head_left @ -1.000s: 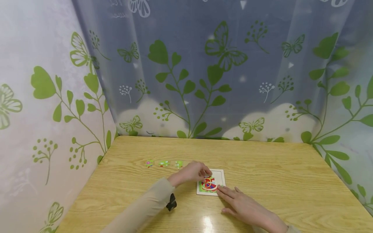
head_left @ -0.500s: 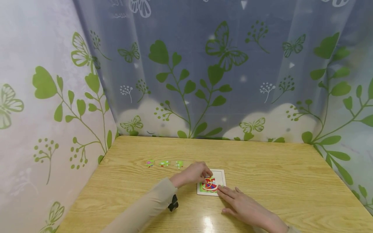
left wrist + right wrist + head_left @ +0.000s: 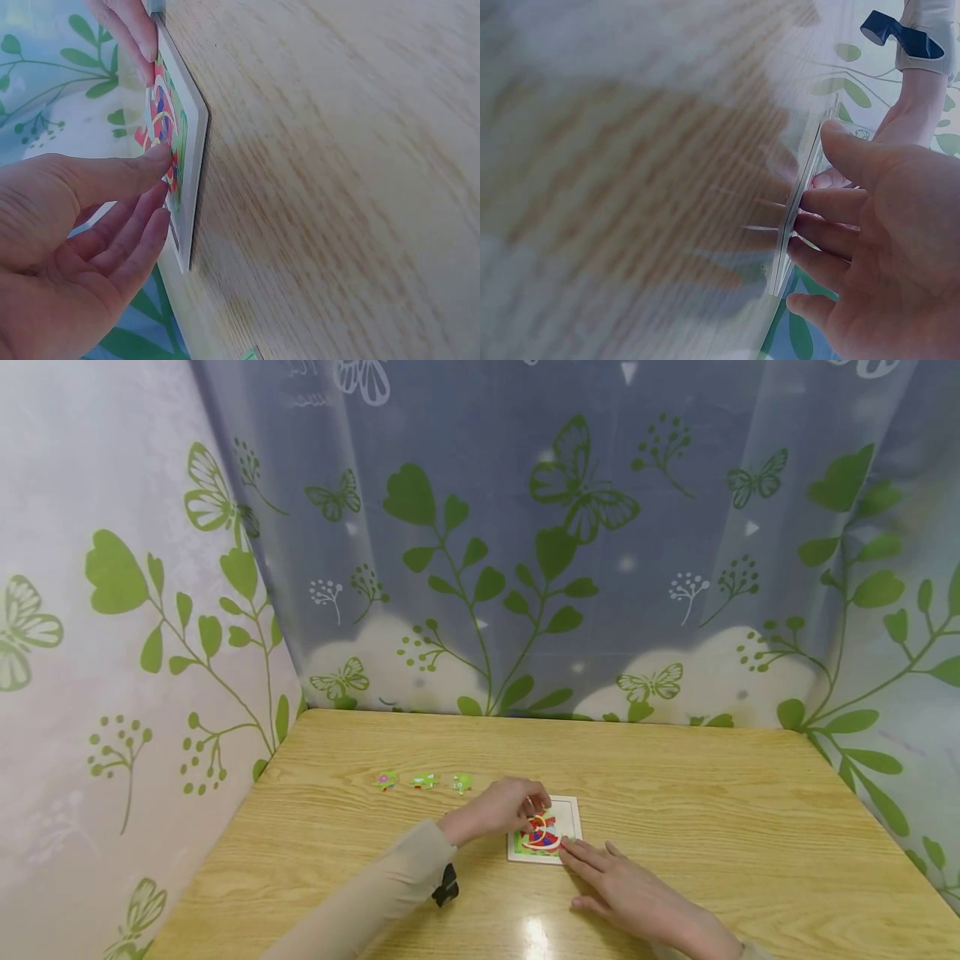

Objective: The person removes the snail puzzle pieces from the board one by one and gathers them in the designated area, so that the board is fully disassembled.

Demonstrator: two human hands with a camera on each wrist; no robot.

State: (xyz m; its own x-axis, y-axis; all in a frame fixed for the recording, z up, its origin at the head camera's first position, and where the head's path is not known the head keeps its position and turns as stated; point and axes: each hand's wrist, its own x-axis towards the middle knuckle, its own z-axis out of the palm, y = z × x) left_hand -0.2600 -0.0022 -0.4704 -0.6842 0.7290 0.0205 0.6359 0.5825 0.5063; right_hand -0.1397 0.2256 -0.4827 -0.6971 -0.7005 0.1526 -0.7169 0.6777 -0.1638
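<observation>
While the right hand [image 3: 630, 892] lies with its fingers straight against the right edge of the board [image 3: 564, 817], near its lower corner, the left hand [image 3: 495, 806] comes over from the other side and pinches a red piece [image 3: 140, 136] between thumb and bent fingers (the fingertips' side of that hold is partly hidden, so the grip is read mainly from the thumb). The board lies flat on the table [image 3: 697, 810], between the hands; colour fills its lower left, and its upper right is bare and pale.

The piece looks thin, light and stiff, likely card or wood, with a printed face that may be a little slick. A light pinch on its edges should do; pressing on its face would probably just slide or tip it. The jutting bits of its outline look like the likeliest to bend or chip.

The board seems light too, rigid and apt to skid on the smooth table, so its rim is the place to steady it, fingers flat. Left of the left hand, three loose pieces [image 3: 423, 782] lie in a row, easiest taken by their sides.
</observation>
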